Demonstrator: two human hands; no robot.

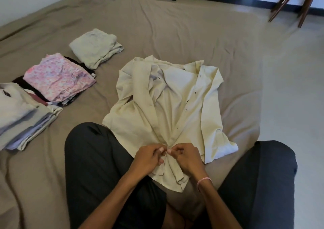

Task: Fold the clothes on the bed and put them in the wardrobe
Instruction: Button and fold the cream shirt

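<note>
Both the left hand (148, 159) and right hand (188, 158) pinch the cream shirt (175, 95) lying on the bed (175, 27).

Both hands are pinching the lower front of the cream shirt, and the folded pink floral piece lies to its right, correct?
One detail is off. The head view shows the folded pink floral piece lying to the left of the cream shirt, not its right. The rest holds: the left hand and right hand both pinch the shirt's lower front.
</note>
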